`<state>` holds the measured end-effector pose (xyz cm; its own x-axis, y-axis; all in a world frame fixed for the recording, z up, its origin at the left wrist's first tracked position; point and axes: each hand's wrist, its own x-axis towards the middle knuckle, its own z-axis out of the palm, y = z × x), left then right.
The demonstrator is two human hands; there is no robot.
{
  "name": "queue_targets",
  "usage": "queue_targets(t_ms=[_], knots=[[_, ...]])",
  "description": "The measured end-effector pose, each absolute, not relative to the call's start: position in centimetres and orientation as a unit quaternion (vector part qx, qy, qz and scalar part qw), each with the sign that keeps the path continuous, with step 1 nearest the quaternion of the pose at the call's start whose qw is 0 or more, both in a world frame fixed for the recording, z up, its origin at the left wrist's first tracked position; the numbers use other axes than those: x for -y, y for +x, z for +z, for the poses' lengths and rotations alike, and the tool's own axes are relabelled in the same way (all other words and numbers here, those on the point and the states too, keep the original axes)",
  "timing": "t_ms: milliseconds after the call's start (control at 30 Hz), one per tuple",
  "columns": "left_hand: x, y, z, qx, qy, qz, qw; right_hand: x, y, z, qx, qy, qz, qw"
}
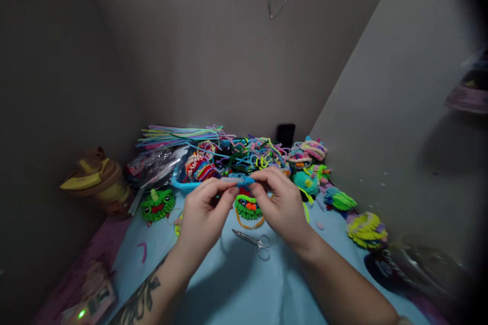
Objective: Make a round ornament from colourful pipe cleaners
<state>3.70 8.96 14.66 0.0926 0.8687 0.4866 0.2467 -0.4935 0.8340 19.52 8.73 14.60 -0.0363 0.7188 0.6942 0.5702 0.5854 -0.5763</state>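
Note:
Between my two hands is a short blue pipe cleaner (247, 180), held level above the table, with a paler stretch toward the left. My left hand (209, 203) pinches its left end between thumb and forefinger. The other end is pinched by my right hand (280, 200), whose fingers partly cover it. Just beneath the fingers lies a green fuzzy figure (247, 205) with red and orange parts and an orange loop under it. Small metal scissors (254, 241) rest on the blue cloth (236, 284), nearer to me and below the hands.
Behind the hands stands a blue tray (185, 184) heaped with tangled pipe cleaners. A green figure with eyes (158, 205) sits at left, near a brown pot (101, 183). Several fuzzy pieces, including a yellow one (366, 230), line the right side. A dark phone (285, 134) leans at the back.

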Motion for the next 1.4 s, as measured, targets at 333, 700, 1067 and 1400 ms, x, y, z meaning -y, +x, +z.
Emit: queue_targets(t_ms=[333,700,1067,1400], knots=[[-9.0,4.2,14.5,-0.427,0.635,0.546,0.342,-8.7,19.0,13.8,0.703,-0.429,0.011,0.567],[-9.0,4.1,14.3,-0.434,0.631,0.546,0.34,-8.5,18.4,12.7,0.723,-0.412,-0.067,0.55],[-9.2,3.3,14.7,-0.39,0.704,0.536,0.254,-8.3,18.8,14.1,0.754,-0.392,0.123,0.513],[-9.3,3.3,14.2,-0.375,0.698,0.553,0.257,-8.5,18.9,14.5,0.734,-0.41,0.215,0.497]])
